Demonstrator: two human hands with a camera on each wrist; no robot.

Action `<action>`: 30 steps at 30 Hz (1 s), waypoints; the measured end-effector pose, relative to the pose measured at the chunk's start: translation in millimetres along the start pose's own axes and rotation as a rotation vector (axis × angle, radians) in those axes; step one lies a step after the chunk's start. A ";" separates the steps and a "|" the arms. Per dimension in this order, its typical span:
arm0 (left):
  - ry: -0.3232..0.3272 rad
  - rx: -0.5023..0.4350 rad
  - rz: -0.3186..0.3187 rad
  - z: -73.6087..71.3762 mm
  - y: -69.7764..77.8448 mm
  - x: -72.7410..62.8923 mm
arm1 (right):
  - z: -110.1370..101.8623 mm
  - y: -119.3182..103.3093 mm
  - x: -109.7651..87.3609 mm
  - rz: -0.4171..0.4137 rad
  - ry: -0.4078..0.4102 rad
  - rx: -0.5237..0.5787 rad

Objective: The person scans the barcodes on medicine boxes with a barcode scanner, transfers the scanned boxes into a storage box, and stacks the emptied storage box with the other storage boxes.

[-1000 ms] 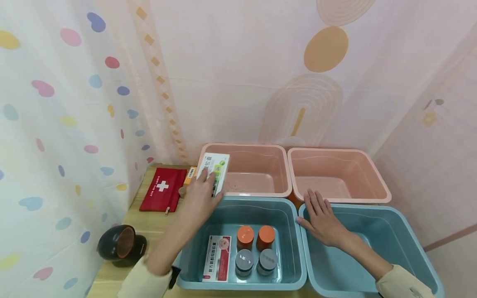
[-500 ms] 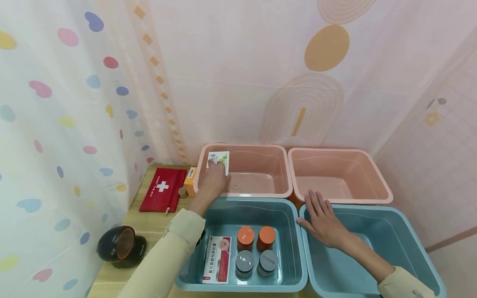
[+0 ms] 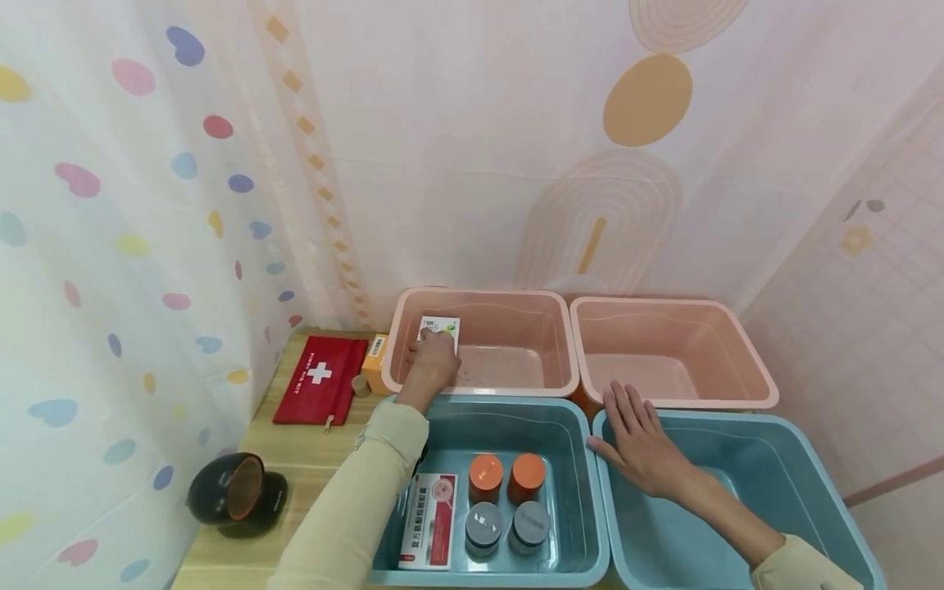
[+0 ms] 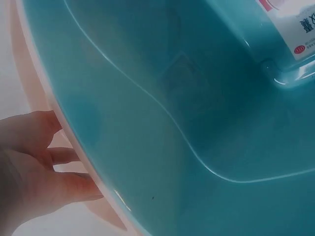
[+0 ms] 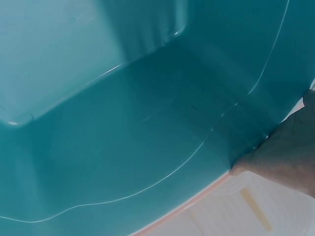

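In the head view my left hand grips a white and green medicine box down inside the left pink bin. The hand covers the lower part of the box. In the left wrist view the left hand appears beyond the rim of the left blue bin, and the box is hidden. My right hand, fingers straight, rests on the near-left corner area of the right blue bin, by its rim. That hand is partly visible in the right wrist view.
The left blue bin holds a red and white medicine box, two orange-capped bottles and two grey-capped bottles. A right pink bin, a red first aid pouch, an orange box, a small cork-like cylinder and a black rounded object stand around.
My left hand has carried the white and green box from above the left pink bin's near-left edge down into that bin. The right hand has stayed in place.
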State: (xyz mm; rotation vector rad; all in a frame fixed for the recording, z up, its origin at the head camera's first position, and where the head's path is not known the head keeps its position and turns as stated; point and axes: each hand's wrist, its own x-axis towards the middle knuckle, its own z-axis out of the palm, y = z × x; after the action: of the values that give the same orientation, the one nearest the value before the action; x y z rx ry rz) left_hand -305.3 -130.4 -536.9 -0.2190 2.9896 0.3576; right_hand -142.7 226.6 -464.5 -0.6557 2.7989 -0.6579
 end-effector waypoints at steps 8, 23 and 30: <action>0.020 0.004 0.024 -24.4 12.6 -29.8 | -3.4 -2.1 -3.1 0.016 -0.023 -0.002; 0.041 -0.068 0.073 2.7 -12.3 -12.6 | -5.2 -3.8 -4.7 0.001 -0.001 -0.023; 0.171 -0.020 0.219 -2.8 -35.5 -10.4 | -1.1 -3.9 -1.5 -0.017 0.018 -0.030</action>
State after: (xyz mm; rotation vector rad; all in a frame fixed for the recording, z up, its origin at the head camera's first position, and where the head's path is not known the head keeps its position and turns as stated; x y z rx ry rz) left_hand -289.8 -163.9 -540.7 0.0822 3.1883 0.4104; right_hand -140.3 224.5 -461.7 -0.6825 2.8276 -0.6292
